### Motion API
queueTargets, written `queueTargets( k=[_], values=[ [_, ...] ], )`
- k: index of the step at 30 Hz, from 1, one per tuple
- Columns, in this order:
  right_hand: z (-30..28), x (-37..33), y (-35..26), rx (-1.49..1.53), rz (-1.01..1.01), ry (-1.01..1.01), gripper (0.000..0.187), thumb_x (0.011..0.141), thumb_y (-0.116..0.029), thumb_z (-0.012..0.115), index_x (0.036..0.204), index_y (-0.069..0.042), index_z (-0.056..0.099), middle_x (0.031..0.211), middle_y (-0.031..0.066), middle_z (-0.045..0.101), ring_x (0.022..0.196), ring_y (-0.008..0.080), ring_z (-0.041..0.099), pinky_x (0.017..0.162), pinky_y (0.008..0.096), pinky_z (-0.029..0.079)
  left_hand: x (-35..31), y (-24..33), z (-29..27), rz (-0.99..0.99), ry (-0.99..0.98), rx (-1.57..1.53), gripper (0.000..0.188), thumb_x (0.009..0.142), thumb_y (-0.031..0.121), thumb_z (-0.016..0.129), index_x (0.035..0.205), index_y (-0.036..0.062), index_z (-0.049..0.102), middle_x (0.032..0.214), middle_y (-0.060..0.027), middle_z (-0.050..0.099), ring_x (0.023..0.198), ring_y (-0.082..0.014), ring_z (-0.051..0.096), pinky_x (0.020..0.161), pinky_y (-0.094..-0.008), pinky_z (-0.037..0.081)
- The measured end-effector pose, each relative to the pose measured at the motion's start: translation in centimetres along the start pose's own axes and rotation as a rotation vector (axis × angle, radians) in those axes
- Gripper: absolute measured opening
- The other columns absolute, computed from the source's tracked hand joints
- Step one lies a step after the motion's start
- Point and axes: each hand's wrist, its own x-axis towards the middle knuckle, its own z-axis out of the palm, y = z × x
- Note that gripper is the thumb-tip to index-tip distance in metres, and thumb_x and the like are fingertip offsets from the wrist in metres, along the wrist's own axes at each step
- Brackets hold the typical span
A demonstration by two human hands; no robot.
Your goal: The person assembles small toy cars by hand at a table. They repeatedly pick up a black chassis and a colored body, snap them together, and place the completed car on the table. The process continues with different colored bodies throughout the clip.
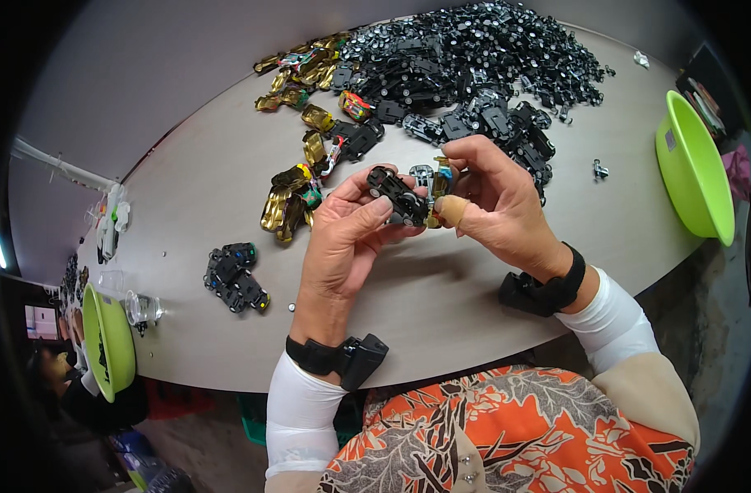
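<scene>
My left hand (352, 220) grips a black toy car chassis (398, 195) with wheels, its thumb pressed along the near side. Close beside it, my right hand (494, 205) pinches a gold toy car body (440, 193) with a bit of blue on it, held on edge next to the chassis. Whether the two parts touch is hard to make out. A tan bandage wraps my right thumb. Just behind the hands, a silver-grey car part (422, 175) shows. Gold car bodies (285, 205) lie left of my left hand.
A big heap of black chassis and small wheel parts (474, 53) covers the far table. Assembled-looking black cars (236, 278) lie at left. Green basins stand at right (679, 164) and lower left (104, 345), near a clear cup (144, 307). One loose wheel piece (600, 170) lies at right.
</scene>
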Motion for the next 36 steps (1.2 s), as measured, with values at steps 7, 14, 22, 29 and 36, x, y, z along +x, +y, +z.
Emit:
queueTargets(
  k=[7,14,22,29,36],
  values=[
    [0.0,0.0,0.2,-0.097,-0.094,0.003,0.033,0.077,-0.002,0.065,0.107,-0.002,0.052,0.082,0.0006,0.053,0.061,0.0023,0.050,0.052,0.0182,0.041,-0.1,0.1,0.4,0.001,-0.029,0.024,0.037,0.080,0.007,0.066,0.114,0.0002,0.054,0.104,-0.0119,0.063,0.095,-0.0218,0.064,0.074,-0.0364,0.058],
    [0.0,0.0,0.0,-0.238,-0.194,-0.008,0.034,0.073,0.002,0.064,0.105,-0.001,0.052,0.082,0.0023,0.052,0.057,0.0051,0.050,0.049,0.0202,0.041,-0.3,0.2,0.4,-0.007,-0.041,0.024,0.037,0.079,0.006,0.065,0.115,-0.0004,0.054,0.104,-0.0132,0.063,0.094,-0.0222,0.064,0.075,-0.0377,0.058],
    [0.3,-0.1,-0.3,-0.437,-0.272,-0.061,0.027,0.072,0.001,0.061,0.097,-0.001,0.054,0.082,0.0080,0.053,0.054,0.0136,0.054,0.048,0.0259,0.043,-0.7,-0.3,0.8,-0.021,-0.033,0.094,0.040,0.080,0.000,0.063,0.118,-0.0034,0.052,0.105,-0.0119,0.062,0.092,-0.0205,0.064,0.075,-0.0372,0.058],
    [0.0,0.0,-0.3,-0.399,-0.202,-0.175,0.033,0.071,0.006,0.060,0.104,-0.001,0.055,0.083,0.0036,0.051,0.063,0.0064,0.052,0.051,0.0195,0.044,-0.8,-0.5,1.0,0.003,-0.027,0.163,0.040,0.077,-0.005,0.064,0.117,-0.0035,0.056,0.101,-0.0123,0.063,0.087,-0.0183,0.064,0.072,-0.0323,0.059],
    [-0.2,0.1,-0.5,-0.405,-0.206,-0.202,0.027,0.070,0.004,0.060,0.097,-0.001,0.056,0.079,0.0043,0.052,0.058,0.0088,0.053,0.049,0.0221,0.044,-0.9,-0.9,1.0,0.042,-0.013,0.229,0.039,0.075,-0.007,0.066,0.114,-0.0014,0.060,0.100,-0.0116,0.064,0.085,-0.0175,0.065,0.069,-0.0307,0.059]
  ],
)
